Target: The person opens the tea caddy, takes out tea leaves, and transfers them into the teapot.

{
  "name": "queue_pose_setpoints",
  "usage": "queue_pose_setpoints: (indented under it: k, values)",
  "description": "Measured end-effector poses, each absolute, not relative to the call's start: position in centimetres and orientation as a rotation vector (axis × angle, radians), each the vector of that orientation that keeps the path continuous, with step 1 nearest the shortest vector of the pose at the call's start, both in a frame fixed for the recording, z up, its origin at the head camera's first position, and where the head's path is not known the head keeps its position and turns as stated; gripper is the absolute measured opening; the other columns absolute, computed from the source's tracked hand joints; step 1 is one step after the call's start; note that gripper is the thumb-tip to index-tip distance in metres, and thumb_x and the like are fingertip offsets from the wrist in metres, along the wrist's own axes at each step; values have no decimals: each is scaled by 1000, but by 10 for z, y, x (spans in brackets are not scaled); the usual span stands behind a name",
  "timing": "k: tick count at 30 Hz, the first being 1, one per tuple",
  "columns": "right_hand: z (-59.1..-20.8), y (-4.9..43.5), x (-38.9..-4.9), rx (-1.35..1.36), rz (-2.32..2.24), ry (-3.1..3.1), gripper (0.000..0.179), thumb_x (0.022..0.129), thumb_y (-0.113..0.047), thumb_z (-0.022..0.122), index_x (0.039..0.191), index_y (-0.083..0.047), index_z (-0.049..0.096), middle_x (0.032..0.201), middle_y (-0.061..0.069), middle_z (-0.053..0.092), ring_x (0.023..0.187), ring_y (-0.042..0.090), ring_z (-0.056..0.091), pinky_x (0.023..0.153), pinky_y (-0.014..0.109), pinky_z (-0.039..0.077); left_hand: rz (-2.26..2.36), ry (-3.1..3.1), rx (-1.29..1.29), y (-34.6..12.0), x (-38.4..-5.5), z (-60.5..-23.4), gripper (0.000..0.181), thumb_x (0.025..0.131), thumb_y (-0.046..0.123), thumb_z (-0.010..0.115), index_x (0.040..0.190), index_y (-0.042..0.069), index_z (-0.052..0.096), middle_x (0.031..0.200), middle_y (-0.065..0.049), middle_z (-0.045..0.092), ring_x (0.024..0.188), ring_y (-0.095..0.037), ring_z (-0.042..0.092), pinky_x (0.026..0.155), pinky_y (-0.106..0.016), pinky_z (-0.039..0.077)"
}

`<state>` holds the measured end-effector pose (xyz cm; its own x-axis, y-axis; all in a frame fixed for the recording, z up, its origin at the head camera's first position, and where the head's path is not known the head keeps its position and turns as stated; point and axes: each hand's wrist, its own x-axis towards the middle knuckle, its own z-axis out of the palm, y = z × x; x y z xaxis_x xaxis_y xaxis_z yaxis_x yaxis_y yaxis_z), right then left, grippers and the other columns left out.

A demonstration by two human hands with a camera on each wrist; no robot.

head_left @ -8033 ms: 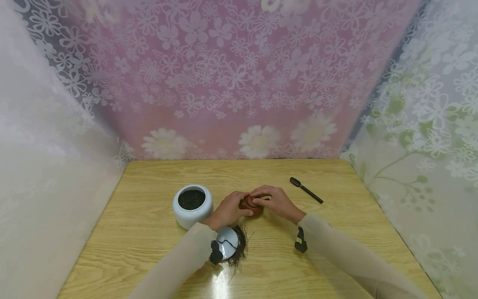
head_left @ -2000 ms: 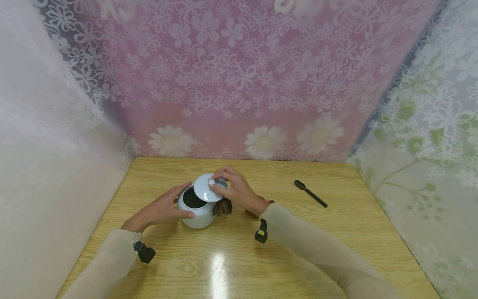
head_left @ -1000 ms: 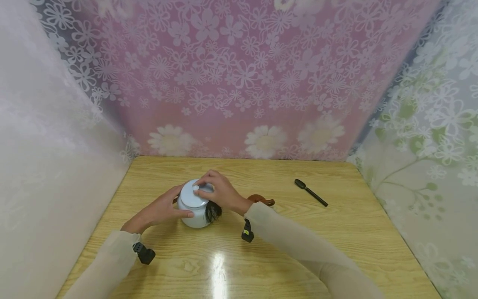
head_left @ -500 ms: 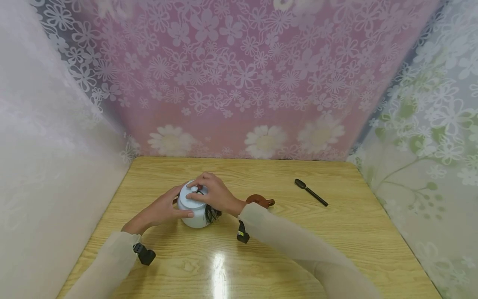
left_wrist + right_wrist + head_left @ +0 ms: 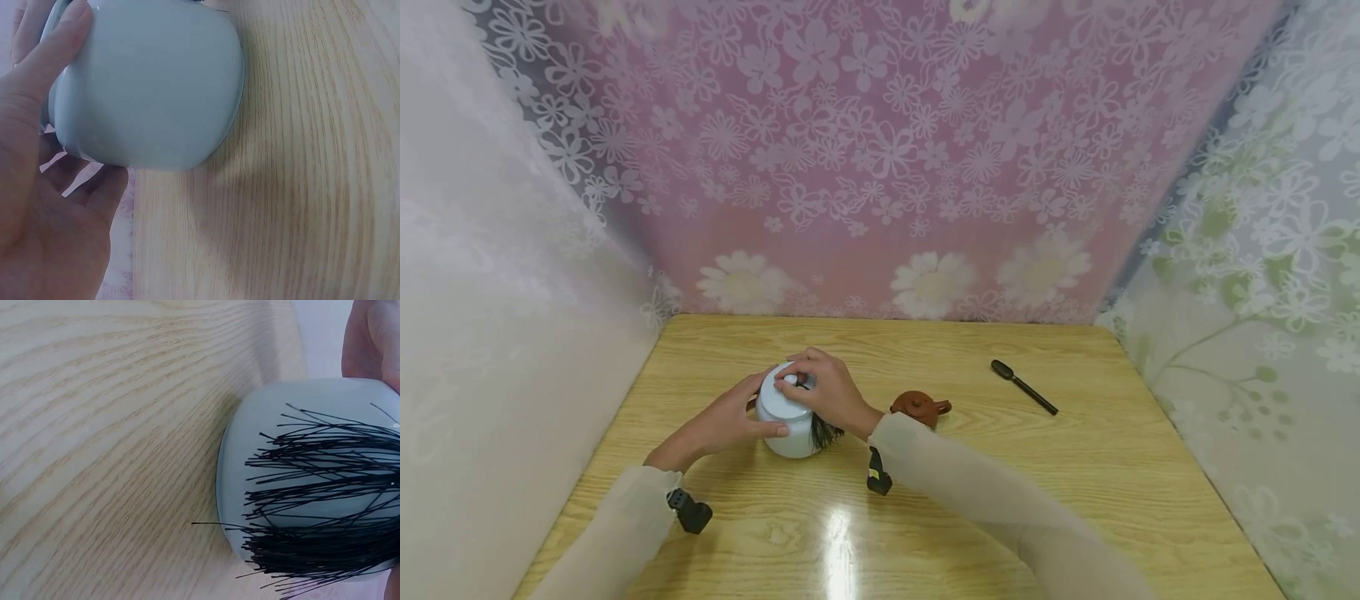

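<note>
A pale, glazed porcelain jar (image 5: 792,437) stands on the left half of the table with its knobbed lid (image 5: 778,402) on its mouth. My left hand (image 5: 730,421) grips the jar's side, thumb in front and fingers behind; the left wrist view shows the thumb pressed to the jar wall (image 5: 162,81). At the lid's small knob are the thumb and curled fingers of my right hand (image 5: 829,390). A dark tassel (image 5: 824,432) hangs down the jar's right side, its black strands (image 5: 319,544) spread over the wall in the right wrist view. Right-hand fingertips are out of that view.
A small reddish-brown clay teapot (image 5: 917,406) stands right of the jar, partly behind the right sleeve (image 5: 970,475). Farther right lies a dark scoop (image 5: 1024,388). Floral cloth (image 5: 880,167) rises behind the wooden table (image 5: 1037,517).
Earlier both hands were at the teapot, with the jar uncovered, dark leaves inside. The right hand carried the lid over and set it on the jar; since then its fingers shifted slightly at the knob.
</note>
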<state>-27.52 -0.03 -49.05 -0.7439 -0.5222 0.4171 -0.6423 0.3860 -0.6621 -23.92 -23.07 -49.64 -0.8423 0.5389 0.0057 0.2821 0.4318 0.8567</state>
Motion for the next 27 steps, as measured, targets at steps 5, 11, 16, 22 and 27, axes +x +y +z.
queue_pose_setpoints:
  k: [5, 11, 16, 22, 27]
  values:
    - [-492, -1, -275, 1034, 1320, -2492, 16, 104, -26, 78, 113, -15, 86, 100, 0, 68, 126, 24, 70, 92, 23, 61, 1368, 2416, 694, -230, -240, -499, 104, 99, 33, 84, 177, 18, 17, 179, -14, 29, 162, -46, 34, 125, -71, 36]
    - [-497, -2, -276, 1020, 1369, -2450, 15, 104, -24, 78, 110, -13, 86, 99, 4, 69, 131, 24, 70, 94, 25, 62, 1363, 2425, 717, -231, -241, -501, 103, 99, 33, 84, 177, 18, 18, 178, -16, 31, 161, -46, 36, 125, -70, 37]
    - [-500, -3, -277, 1014, 1381, -2444, 15, 104, -24, 78, 109, -12, 85, 99, 5, 68, 133, 24, 69, 93, 25, 62, 1371, 2424, 726, -232, -242, -500, 101, 99, 32, 84, 176, 18, 20, 177, -16, 33, 160, -44, 38, 125, -70, 37]
    - [-498, -2, -277, 1031, 1371, -2459, 14, 104, -23, 77, 105, -11, 84, 99, 11, 69, 131, 25, 69, 90, 24, 62, 1367, 2422, 722, -232, -242, -501, 102, 99, 33, 84, 176, 18, 19, 179, -15, 28, 162, -45, 34, 126, -70, 36]
    - [-497, 0, -279, 1063, 1361, -2480, 15, 105, -23, 76, 111, -13, 85, 106, 7, 72, 130, 23, 70, 90, 22, 60, 1379, 2423, 737, -232, -241, -501, 102, 99, 32, 84, 176, 16, 19, 179, -17, 28, 162, -47, 33, 124, -72, 37]
